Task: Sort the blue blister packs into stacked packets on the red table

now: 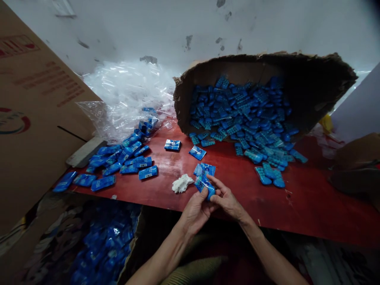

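Near the table's front edge, my left hand (197, 209) and my right hand (228, 202) meet around one small blue packet (205, 187), which looks like a toy phone with a printed card in shiny clear film. My left thumb presses on its lower side, and the right fingers grip its right end. Just behind it lie printed blue cards (204, 169), with a single card (197, 152) and a small card stack (172, 145) farther back. A crumpled white lump (181, 183) sits left of my hands.
A torn cardboard box (320, 79) lies on its side, spilling blue phone-like pieces with raised buttons (237, 107) onto the red table (237, 178). Wrapped blue packets (127, 156) and clear plastic bags (127, 87) are heaped left. A carton (38, 111) stands far left; more blue packets (107, 237) lie below.
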A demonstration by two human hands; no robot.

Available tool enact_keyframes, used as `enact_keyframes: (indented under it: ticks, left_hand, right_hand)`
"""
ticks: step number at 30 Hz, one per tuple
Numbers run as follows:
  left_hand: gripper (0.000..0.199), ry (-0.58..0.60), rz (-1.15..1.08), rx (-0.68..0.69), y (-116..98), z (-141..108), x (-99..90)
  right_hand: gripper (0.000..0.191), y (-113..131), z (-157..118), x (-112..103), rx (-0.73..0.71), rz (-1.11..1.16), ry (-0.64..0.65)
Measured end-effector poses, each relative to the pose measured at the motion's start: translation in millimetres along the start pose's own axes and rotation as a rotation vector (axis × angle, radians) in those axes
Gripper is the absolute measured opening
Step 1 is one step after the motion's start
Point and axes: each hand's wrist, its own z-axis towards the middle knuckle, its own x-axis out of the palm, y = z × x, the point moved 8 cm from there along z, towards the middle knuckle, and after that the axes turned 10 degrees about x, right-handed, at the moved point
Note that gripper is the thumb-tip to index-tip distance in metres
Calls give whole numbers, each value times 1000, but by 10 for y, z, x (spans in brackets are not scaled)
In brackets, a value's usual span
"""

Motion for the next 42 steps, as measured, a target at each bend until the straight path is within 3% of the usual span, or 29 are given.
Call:
enact_keyframes:
  ticks: [6, 12, 16, 18, 21, 23, 25, 28, 32, 34, 37, 42]
  left_hand:
    - [20, 28, 14, 3, -23, -27, 33]
    - [20, -10, 50, 56, -58, -53, 8]
    - [21, -8, 42, 77, -138, -58, 4]
    - [20, -61, 33, 134, -352, -42, -79]
    - [22, -211, 14, 304, -924, -49, -328]
    - [35, -296, 5, 410, -1302, -87, -506]
    - [39, -396, 26, 439, -1492, -132, -672]
    - [21, -441, 62, 360, -1312, -135, -736]
    - [15, -258, 131, 54, -503, -11, -466]
    - [18, -253, 193, -1, -236, 45, -400]
    - [21, -283, 277, 39, -134, 143, -393]
    - [34, -294, 309, 212, -276, 299, -385]
  right_hand:
    - [58, 1, 1, 31, 40, -59, 55]
    - [50, 79, -4, -7, -96, -188, -137]
    - [60, 73, 35, 110, -80, -200, 13]
    - [57, 100, 63, 94, -91, -306, 3]
    - [39, 231, 125, -82, -176, -585, -216]
    - [31, 341, 184, -185, -253, -799, -366]
    - [30, 398, 283, -249, -282, -1005, -466]
    - [31, 385, 466, -319, -232, -1262, -569]
    - [20, 310, 623, -354, -199, -1346, -624]
    - [16, 289, 645, -373, -199, -1343, -643]
    - [16, 303, 609, -387, -207, -1336, -654]
    - [20, 409, 362, -250, -304, -1258, -620]
